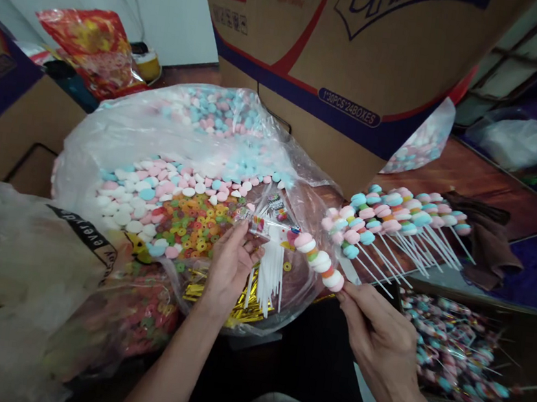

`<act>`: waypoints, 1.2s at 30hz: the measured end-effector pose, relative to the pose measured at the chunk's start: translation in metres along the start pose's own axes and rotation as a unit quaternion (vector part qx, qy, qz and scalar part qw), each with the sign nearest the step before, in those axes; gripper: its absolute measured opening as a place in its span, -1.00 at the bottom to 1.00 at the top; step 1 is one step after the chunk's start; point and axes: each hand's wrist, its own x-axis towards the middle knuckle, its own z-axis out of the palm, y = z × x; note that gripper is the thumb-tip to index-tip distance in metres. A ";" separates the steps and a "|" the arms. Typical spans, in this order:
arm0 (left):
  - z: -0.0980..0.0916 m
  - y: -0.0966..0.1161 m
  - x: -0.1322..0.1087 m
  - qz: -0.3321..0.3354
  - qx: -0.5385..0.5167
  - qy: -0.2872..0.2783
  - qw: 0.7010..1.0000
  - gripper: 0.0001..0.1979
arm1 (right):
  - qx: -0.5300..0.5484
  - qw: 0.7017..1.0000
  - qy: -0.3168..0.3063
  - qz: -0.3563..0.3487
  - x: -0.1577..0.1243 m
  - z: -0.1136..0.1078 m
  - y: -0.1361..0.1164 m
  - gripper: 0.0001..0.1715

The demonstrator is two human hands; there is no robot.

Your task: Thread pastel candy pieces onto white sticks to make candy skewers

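My left hand pinches the mouth of a small clear printed wrapper bag above a round tray. My right hand is closed on the stick end of a candy skewer of pink, white and green pieces, whose tip touches the wrapper's opening. Beneath my left hand lie white sticks and gold twist ties.
A big clear bag holds pastel marshmallow pieces and coloured ring candies. Several finished skewers lie on the wooden table at right. Wrapped skewers fill a box. A large cardboard box stands behind.
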 end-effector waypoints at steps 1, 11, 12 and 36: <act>0.000 0.000 0.000 -0.007 0.001 -0.006 1.000 -0.87 | 0.021 0.999 -0.007 0.024 0.000 0.002 0.000 -0.88; 0.009 -0.002 0.008 -0.078 0.002 -0.029 0.997 -0.90 | 0.094 0.977 0.021 0.192 -0.006 0.001 0.008 -0.86; 0.013 -0.003 0.008 -0.085 0.005 -0.031 0.996 -0.90 | 0.085 0.975 0.033 0.201 -0.008 -0.001 0.009 -0.86; 0.072 -0.055 -0.003 -0.096 0.062 -0.141 0.983 -0.71 | -0.200 0.972 0.124 0.012 -0.030 -0.065 -0.006 -0.87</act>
